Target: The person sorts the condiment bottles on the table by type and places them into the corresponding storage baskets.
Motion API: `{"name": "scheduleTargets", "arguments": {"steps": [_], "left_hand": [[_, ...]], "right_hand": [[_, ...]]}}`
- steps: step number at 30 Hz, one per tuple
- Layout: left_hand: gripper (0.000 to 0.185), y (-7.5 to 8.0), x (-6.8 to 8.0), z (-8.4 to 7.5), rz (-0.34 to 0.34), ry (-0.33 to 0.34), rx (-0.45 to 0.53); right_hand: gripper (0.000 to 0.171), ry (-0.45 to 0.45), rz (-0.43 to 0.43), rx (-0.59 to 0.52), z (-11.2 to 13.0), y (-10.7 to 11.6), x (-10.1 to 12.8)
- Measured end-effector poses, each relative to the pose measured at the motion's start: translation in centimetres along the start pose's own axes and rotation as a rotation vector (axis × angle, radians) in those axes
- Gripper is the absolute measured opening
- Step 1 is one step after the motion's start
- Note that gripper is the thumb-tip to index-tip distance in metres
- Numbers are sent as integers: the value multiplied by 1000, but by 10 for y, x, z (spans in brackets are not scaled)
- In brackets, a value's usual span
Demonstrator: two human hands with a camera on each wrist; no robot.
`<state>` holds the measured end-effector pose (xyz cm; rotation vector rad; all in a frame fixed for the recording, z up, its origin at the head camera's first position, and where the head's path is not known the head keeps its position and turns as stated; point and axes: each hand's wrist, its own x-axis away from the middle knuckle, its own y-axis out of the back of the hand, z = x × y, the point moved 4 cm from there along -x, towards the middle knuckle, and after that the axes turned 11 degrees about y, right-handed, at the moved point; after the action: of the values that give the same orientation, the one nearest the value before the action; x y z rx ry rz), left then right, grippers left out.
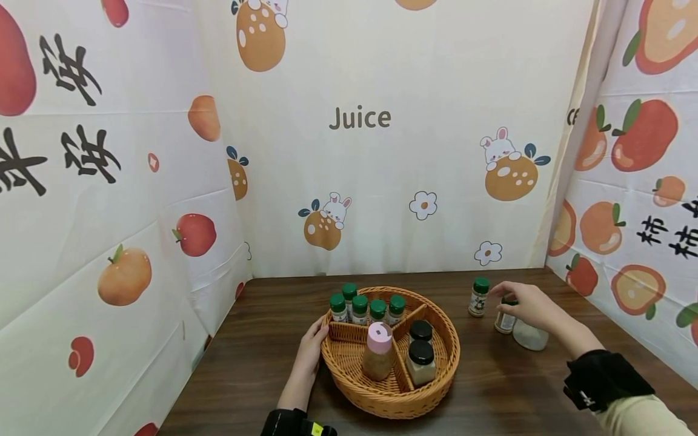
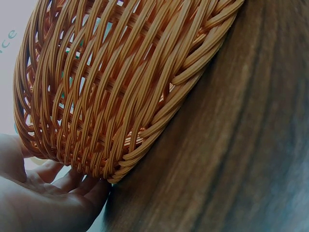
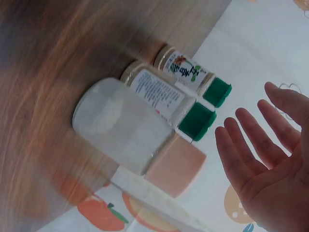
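Note:
A round wicker basket [image 1: 392, 407] with dividers stands on the table, and my left hand [image 1: 308, 352] grips its left edge. In the left wrist view my fingers bear against the woven wall [image 2: 106, 96]. My right hand [image 1: 528, 306] hovers over the right side with fingers extended, holding nothing. Close to it are two green-capped spice bottles, one farther back [image 1: 477, 298] and one nearer [image 1: 505, 323], partly covered by the hand. Beside them is a translucent jar [image 1: 530, 337], whose pinkish cap [image 3: 176, 164] shows in the right wrist view.
Several green-capped bottles [image 1: 359, 309] fill the basket's back compartment. A pink-capped bottle [image 1: 378, 357] stands in the front left one, and two black-capped jars [image 1: 421, 363] in the right one. Fruit-printed cloth [image 1: 376, 200] encloses the brown table [image 1: 229, 363].

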<state>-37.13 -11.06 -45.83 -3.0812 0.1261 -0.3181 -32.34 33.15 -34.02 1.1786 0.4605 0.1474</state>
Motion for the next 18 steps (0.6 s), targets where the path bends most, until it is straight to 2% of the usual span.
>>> {"name": "scheduleTargets", "arguments": {"steps": [7, 13, 18], "left_hand": [[52, 0, 0, 0, 8, -9, -1], [52, 0, 0, -1, 3, -10, -4], [51, 0, 0, -2, -3, -9, -8]], "right_hand": [[29, -23, -36, 17, -10, 12, -2], [32, -60, -30, 38, -17, 13, -7], [37, -102, -6, 154, -21, 5, -12]]}}
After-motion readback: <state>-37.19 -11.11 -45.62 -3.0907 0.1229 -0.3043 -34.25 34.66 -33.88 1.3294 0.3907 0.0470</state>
